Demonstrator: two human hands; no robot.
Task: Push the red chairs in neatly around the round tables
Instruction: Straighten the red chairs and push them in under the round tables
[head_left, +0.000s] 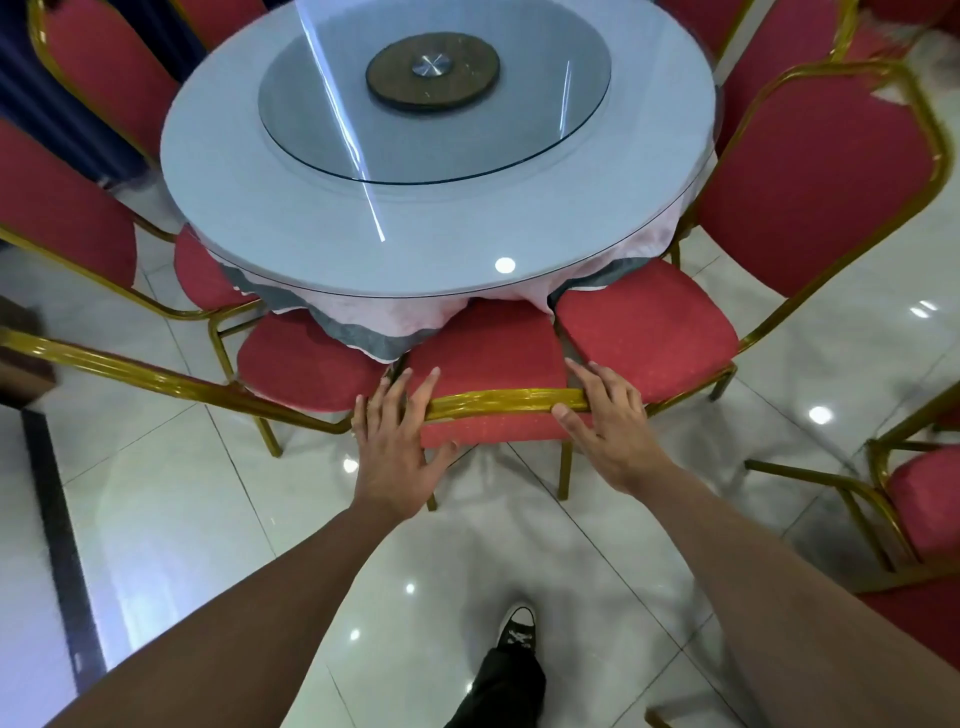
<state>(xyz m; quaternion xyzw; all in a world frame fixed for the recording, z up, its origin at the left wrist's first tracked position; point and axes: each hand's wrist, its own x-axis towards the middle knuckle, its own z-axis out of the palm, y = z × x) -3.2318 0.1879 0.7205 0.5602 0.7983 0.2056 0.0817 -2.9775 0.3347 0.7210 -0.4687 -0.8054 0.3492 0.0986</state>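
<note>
Fingers of both my hands lie straight over the gold metal top rail of the red padded chair at lower centre, gripping nothing; its seat points at the round glass tabletop above.

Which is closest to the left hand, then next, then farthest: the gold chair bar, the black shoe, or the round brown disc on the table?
From the left hand:
1. Gold chair bar, touching it, just to its right.
2. Black shoe, down on the floor.
3. Round brown disc, far off at the table's middle.

Red chair (gold frame)
</note>
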